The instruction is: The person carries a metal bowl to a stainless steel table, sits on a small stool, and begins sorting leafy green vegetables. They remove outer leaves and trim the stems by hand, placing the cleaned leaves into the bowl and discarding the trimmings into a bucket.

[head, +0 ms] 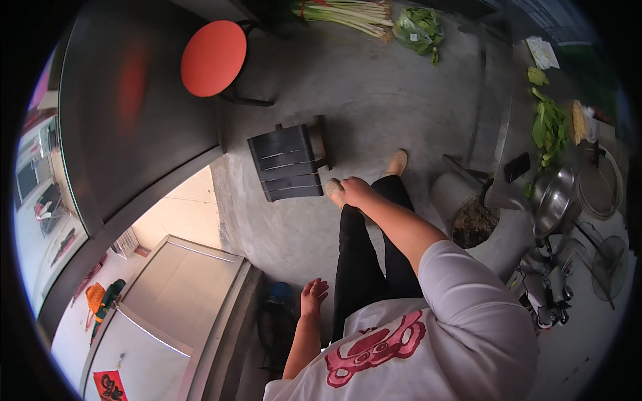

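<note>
My right hand [357, 191] reaches across in front of me, its fingers curled. It overlaps one beige shoe [333, 189] in the view; its fingertips and palm are hidden. Low on my left side, my left hand [314, 296] hangs with fingers loosely bent and slightly apart, nothing in it. Just beyond my right hand is a low black slatted stool [287, 164] on the grey concrete floor [381, 95]. My other beige shoe [398, 161] is set farther forward and to the right.
A red round stool [213, 58] stands ahead left. Bundled long green onions [346, 19] and bagged leafy greens [419, 31] lie on the floor. At right are loose greens [547, 125], a steel bowl [554, 200] and a wire strainer [608, 268]. A metal door [180, 280] borders the left.
</note>
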The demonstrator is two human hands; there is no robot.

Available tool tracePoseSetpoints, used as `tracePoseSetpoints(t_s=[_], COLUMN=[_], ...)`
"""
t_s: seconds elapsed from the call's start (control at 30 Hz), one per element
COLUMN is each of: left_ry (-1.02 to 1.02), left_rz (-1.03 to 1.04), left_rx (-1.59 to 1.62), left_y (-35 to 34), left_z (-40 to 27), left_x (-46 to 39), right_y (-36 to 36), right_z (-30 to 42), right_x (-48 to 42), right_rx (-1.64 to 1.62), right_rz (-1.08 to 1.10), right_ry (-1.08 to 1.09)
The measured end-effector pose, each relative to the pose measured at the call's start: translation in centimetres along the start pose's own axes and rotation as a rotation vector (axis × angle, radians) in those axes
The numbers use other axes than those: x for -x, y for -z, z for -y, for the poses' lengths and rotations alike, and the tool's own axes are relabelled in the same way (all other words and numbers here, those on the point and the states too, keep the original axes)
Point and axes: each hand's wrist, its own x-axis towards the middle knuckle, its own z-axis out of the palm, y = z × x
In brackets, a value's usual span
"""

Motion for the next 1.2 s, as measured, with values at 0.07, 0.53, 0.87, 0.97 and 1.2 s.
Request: tracePoseSetpoints(t_s=[0.07, 0.53, 0.87, 0.97, 1.2], left_ry=[-0.027, -0.698, -0.836, -0.946, -1.041], left_rz=[0.032, 0.117, 0.404, 0.570, 0.596], left_rx=[-0.040, -1.147, -1.721, -1.951, -2.811], left_y=[-1.7, -21.7, -39.7, -43.9, -51.6], left_z=[-1.5, -9.7, -23.7, -26.6, -33.8], left_x=[0.4, 1.5, 1.7, -0.7, -6.7], right_y=[2.3, 8.2, 13.3, 11.8, 11.5], right_z=[-2.3, -18.2, -14.6, -14.7, -17.9], right_x=[4.4, 29.9, 29.7, 25.8, 12.6], right_rx=[-0.030, -0.394, -0.619, -0.726, -1.051], right_rz=[0.016, 0.113, -0.297, -0.555, -0.916], right_ry=[-0.105, -0.347, -0.610, -0.583, -0.849])
